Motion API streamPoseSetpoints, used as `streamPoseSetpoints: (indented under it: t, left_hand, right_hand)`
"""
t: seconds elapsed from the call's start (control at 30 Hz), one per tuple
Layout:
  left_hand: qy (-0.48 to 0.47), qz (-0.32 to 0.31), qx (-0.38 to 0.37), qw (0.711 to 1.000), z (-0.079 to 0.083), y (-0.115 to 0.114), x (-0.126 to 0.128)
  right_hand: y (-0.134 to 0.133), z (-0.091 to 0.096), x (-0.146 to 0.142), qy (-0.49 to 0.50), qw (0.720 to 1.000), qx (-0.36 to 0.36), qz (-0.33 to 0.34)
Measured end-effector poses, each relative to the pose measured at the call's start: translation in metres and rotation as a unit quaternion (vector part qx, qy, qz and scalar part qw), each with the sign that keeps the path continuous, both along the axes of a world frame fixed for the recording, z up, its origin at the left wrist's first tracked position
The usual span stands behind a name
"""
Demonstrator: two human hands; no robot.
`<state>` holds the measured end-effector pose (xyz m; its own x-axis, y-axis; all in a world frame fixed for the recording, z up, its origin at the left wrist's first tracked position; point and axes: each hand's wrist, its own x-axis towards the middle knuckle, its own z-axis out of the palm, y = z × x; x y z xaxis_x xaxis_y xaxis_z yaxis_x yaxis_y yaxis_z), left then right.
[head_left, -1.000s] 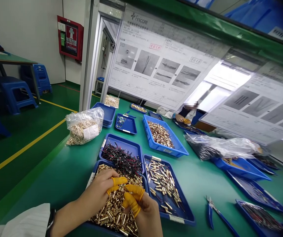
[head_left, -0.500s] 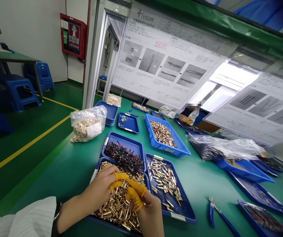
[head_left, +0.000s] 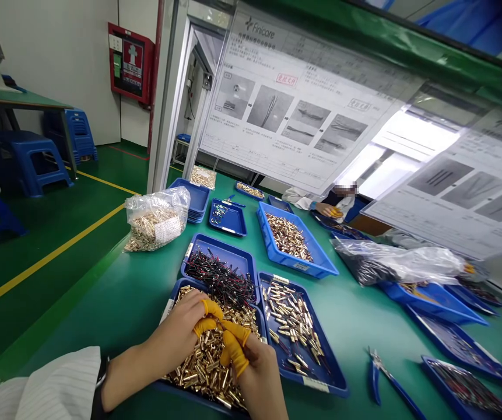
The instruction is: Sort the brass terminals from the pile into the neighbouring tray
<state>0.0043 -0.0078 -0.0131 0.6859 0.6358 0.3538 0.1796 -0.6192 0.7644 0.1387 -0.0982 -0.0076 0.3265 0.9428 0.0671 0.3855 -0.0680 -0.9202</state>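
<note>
My left hand [head_left: 176,332] and my right hand [head_left: 255,373] wear yellow finger cots and meet just above a heap of brass connector pins [head_left: 202,367]. The pins fill a dark blue tray [head_left: 192,399], and my fingertips touch each other over them. Whether a pin lies between my fingers is hidden. Directly behind lies a blue tray of black-and-red wired parts [head_left: 218,271]. To the right, a blue tray [head_left: 320,367] holds looser brass pins [head_left: 292,321].
A green workbench carries a bag of brass pins [head_left: 154,224], a blue bin of pins [head_left: 288,236], and blue-handled pliers [head_left: 382,373]. A co-worker [head_left: 342,201] sits across the bench. Printed instruction sheets [head_left: 303,99] hang overhead. A clear bag [head_left: 395,262] lies at right.
My fingers have drawn slightly closer together over the pins. The whole scene has shifted slightly as my head moved.
</note>
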Motion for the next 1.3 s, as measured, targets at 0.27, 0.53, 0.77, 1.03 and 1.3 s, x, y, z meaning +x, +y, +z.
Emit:
streamPoseSetpoints:
  t: [0.27, 0.53, 0.77, 1.03, 1.3]
  left_hand:
    - [0.011, -0.012, -0.007, 1.000, 0.006, -0.001, -0.001]
    - [0.020, -0.008, -0.019, 1.000, 0.008, -0.002, -0.001]
    - [0.013, -0.013, 0.015, 1.000, 0.007, -0.001, 0.000]
    - [-0.005, -0.035, 0.064, 0.997, 0.001, -0.001, -0.001]
    - [0.051, -0.095, -0.012, 0.994, 0.010, -0.005, -0.004]
  right_hand:
    - [-0.001, 0.005, -0.002, 0.026, 1.000, 0.011, -0.008]
    - [-0.002, 0.005, 0.001, -0.033, 0.999, 0.017, -0.007]
    - [-0.002, 0.006, 0.003, -0.085, 0.996, 0.001, 0.016]
    - [0.000, 0.003, 0.004, -0.072, 0.997, 0.010, 0.028]
    - [-0.001, -0.016, 0.007, 0.035, 0.999, -0.015, 0.030]
